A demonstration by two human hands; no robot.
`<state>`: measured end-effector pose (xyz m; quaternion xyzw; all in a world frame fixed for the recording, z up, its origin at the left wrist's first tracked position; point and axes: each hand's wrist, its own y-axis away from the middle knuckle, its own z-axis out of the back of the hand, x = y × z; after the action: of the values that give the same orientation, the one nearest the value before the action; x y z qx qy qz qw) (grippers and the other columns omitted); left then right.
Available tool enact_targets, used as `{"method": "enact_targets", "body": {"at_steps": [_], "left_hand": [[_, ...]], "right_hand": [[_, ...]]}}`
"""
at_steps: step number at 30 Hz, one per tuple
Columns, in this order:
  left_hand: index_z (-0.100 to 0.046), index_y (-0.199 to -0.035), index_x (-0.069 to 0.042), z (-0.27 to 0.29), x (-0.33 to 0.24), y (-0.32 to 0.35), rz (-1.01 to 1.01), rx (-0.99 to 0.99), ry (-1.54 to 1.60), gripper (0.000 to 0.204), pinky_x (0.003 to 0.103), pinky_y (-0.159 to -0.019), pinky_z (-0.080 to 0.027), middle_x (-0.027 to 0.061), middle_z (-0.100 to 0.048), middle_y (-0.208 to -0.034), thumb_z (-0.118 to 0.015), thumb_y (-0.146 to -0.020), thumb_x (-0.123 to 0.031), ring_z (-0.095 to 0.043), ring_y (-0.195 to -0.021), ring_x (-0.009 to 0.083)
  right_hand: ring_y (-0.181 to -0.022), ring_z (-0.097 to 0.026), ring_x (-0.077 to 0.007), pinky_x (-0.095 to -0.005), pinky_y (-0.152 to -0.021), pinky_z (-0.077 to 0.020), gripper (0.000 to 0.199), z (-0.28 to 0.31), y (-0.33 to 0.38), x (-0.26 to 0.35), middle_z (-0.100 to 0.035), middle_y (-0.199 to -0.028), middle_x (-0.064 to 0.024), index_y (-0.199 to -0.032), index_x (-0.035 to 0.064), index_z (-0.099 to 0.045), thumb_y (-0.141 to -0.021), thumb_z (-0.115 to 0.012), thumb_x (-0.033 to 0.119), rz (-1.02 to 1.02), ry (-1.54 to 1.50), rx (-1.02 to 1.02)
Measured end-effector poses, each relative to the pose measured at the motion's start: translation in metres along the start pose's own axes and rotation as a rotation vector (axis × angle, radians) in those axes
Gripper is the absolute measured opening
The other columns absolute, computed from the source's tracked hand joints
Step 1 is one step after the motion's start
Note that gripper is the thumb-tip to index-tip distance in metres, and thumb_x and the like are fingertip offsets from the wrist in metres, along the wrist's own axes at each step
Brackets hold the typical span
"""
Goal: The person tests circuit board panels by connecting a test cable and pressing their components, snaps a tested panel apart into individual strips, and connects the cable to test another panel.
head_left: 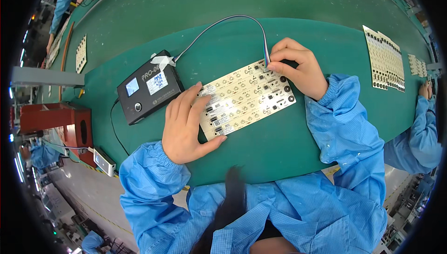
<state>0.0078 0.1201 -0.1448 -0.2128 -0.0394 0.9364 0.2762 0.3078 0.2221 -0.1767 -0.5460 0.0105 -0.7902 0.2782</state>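
Note:
A cream-coloured circuit board panel [244, 99], made of several strips side by side with small parts and round black components, lies tilted on the green mat. My left hand [183, 126] holds its left end, fingertips on the top face and thumb at the lower edge. At the panel's upper right corner, my right hand [300, 68] pinches the end of a multi-coloured ribbon cable [241, 16] against the board. The fingers hide the cable's tip. That cable arches over to a black programmer box [150, 88] with a small lit screen, a handwritten label and a round button.
More circuit board panels [385, 58] are stacked at the right, with smaller boards [417, 65] beyond. A co-worker's sleeve [414, 137] shows at the right edge. Left of the box stand a red-brown metal stand [51, 119] and a small white device [104, 162] with a screen.

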Motion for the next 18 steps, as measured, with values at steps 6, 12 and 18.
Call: {"method": "enact_targets", "body": {"at_steps": [6,12,18], "left_hand": [[-0.047,-0.132,-0.002,-0.001,0.001,0.001,-0.007,-0.002,0.002,0.083,0.050,-0.104,-0.035,0.0250,-0.042,-0.142,-0.083,-0.064,-0.032,-0.045,-0.125,0.0436],[-0.048,-0.132,-0.002,-0.001,-0.001,-0.001,-0.006,-0.013,-0.003,0.082,0.050,-0.104,-0.035,0.0256,-0.042,-0.141,-0.083,-0.064,-0.031,-0.045,-0.125,0.0437],[-0.048,-0.132,-0.001,0.005,-0.001,0.006,-0.009,-0.003,-0.002,0.079,0.051,-0.104,-0.035,0.0264,-0.042,-0.141,-0.080,-0.068,-0.035,-0.044,-0.125,0.0439]], "right_hand": [[-0.082,-0.056,-0.0130,-0.0257,-0.070,-0.0463,0.007,-0.001,0.000,0.000,-0.058,-0.094,-0.0044,-0.089,-0.0015,-0.069,-0.085,-0.071,0.004,0.026,0.042,0.017],[-0.087,-0.056,-0.0166,-0.0285,-0.074,-0.0461,0.008,0.007,-0.004,-0.003,-0.058,-0.094,-0.0049,-0.088,-0.0005,-0.069,-0.084,-0.072,0.006,0.098,0.152,0.068],[-0.088,-0.056,-0.0191,-0.0301,-0.077,-0.0455,0.009,0.004,-0.004,0.003,-0.059,-0.096,-0.0058,-0.087,-0.0006,-0.068,-0.083,-0.072,0.006,0.119,0.146,0.096]]}}
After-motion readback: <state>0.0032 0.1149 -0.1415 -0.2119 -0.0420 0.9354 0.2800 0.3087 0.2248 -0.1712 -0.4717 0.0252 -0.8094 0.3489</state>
